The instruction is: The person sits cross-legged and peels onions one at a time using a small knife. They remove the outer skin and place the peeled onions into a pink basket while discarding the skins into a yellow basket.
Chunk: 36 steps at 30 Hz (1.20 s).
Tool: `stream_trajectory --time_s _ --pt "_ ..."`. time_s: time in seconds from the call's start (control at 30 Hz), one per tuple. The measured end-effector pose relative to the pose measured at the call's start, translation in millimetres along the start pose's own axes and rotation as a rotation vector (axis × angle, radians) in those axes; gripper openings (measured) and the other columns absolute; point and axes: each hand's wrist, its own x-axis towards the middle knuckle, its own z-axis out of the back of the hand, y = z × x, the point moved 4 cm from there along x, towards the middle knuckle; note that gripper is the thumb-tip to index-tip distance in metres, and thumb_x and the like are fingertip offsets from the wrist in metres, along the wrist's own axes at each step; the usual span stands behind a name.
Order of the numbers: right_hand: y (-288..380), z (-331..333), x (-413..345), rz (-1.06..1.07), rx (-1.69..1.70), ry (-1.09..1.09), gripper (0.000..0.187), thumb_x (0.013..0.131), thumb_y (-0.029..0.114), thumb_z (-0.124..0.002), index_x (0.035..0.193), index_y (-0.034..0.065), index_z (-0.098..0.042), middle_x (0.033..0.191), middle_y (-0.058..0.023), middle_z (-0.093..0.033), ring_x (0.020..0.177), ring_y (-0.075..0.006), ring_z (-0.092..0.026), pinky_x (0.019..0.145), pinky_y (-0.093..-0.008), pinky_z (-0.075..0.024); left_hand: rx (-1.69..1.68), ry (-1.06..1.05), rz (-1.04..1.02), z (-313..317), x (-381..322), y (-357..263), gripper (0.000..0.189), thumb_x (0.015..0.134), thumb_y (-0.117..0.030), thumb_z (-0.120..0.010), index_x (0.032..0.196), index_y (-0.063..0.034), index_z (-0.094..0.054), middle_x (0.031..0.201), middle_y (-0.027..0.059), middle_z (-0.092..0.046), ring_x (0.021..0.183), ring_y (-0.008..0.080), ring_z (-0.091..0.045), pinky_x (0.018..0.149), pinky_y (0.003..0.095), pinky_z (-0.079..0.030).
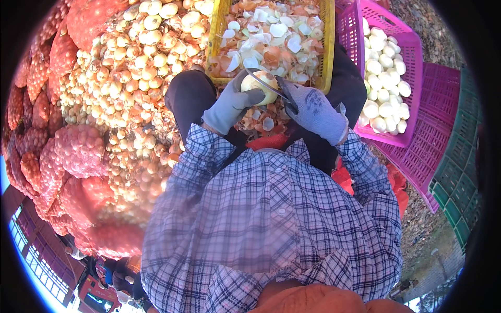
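Note:
My gloved left hand (235, 99) grips a pale onion (256, 84) from the left side, thumb along its lower edge. In my gloved right hand (313, 105) is a knife, its narrow blade (266, 84) lying across the face of the onion; most of the handle is hidden in the fist. Both hands are above the near edge of a yellow plastic crate (329, 47). White and brown onion skins (270, 39) fill that crate, and more skins (268, 124) lie below my hands, between the knees.
Unpeeled onions (145, 62) spread in a heap on the left, with red mesh sacks (78, 150) of onions beyond. To the right, a pink crate (415, 86) holds white peeled onions (385, 78). Purple crates (426, 129) and green crates (456, 176) are stacked farther right.

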Motion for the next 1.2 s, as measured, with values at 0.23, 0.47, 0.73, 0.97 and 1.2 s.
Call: stream_trajectory --time_s 0.23,0.47,0.73,0.97,1.2 --pt "10.4 -7.8 12.4 -0.156 -0.100 0.009 0.041 0.083 0.019 -0.060 0.114 -0.0026 -0.046 0.082 -0.0187 -0.063 0.076 -0.0327 -0.064 0.065 -0.0406 -0.0503 0.366 -0.184 -0.141 2.2 2.5 -5.9 0.056 0.074 -0.006 -0.068 0.124 -0.0016 -0.045 0.106 0.0074 -0.060 0.093 0.0147 -0.060 0.078 0.0265 -0.050" --pt "-11.9 -28.5 27.2 -0.156 -0.038 -0.032 0.033 0.082 0.017 -0.059 0.108 0.0004 -0.047 0.084 -0.0187 -0.063 0.078 -0.0333 -0.064 0.066 -0.0419 -0.0505 0.339 -0.327 -0.093 4.8 0.9 -3.9 0.049 0.072 -0.009 -0.070 0.116 -0.0011 -0.049 0.100 0.0061 -0.060 0.085 0.0127 -0.060 0.075 0.0247 -0.051" --pt "-4.8 -36.4 32.8 -0.154 -0.043 -0.059 0.027 0.086 0.017 -0.052 0.107 0.0012 -0.048 0.086 -0.0198 -0.062 0.079 -0.0333 -0.064 0.067 -0.0421 -0.0508 0.402 -0.394 -0.249 19.2 -3.2 -0.4 0.057 0.070 -0.012 -0.076 0.118 -0.0004 -0.046 0.100 0.0092 -0.059 0.086 0.0152 -0.060 0.073 0.0270 -0.052" --pt "-87.0 -60.6 1.7 -0.498 0.123 -0.145 0.033 0.091 0.026 -0.051 0.111 -0.0004 -0.049 0.086 -0.0223 -0.060 0.080 -0.0334 -0.063 0.066 -0.0431 -0.0495 -0.137 -0.213 -0.264 18.9 -13.1 -12.1 0.066 0.071 -0.019 -0.073 0.127 -0.0028 -0.041 0.113 0.0121 -0.055 0.104 0.0258 -0.058 0.089 0.0354 -0.050" --pt "1.4 -40.4 19.7 -0.447 0.966 -0.126 0.033 0.097 0.028 -0.044 0.117 0.0028 -0.050 0.076 -0.0044 -0.053 0.054 -0.0098 -0.050 0.048 -0.0255 -0.0425 -0.206 -0.208 -0.303 30.4 -13.4 -7.7 0.067 0.079 -0.026 -0.069 0.132 -0.0030 -0.035 0.121 0.0150 -0.050 0.109 0.0306 -0.055 0.088 0.0403 -0.051"
